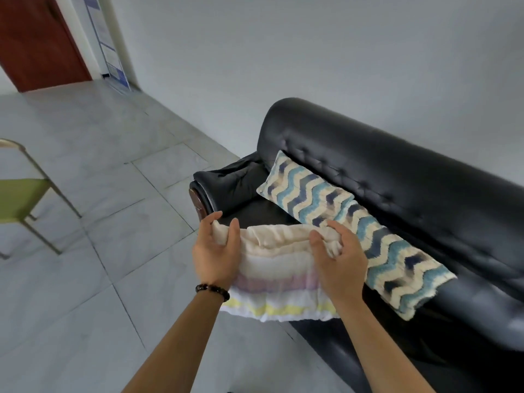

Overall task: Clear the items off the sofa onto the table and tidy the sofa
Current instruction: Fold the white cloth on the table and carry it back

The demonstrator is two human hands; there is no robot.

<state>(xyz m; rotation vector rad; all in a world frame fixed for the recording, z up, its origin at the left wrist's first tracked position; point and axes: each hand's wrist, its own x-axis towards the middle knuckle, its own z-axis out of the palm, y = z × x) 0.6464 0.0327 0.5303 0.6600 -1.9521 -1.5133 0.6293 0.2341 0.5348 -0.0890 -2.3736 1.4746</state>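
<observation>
A folded cream blanket [276, 269] with faint purple and yellow stripes lies at the front edge of the black leather sofa [402, 177]. My left hand [217, 251] grips the blanket's upper left corner, and my right hand [338, 258] holds its upper right fold. Two cushions with blue and cream zigzags lean against the sofa's backrest: the left cushion [300, 191] near the armrest, the right cushion [397, 262] just beyond my right hand. No table is in view.
Grey tiled floor [113, 194] spreads to the left of the sofa. A green chair [19, 197] with a thin metal frame stands at the left edge. A reddish-brown door [39, 41] is at the far upper left.
</observation>
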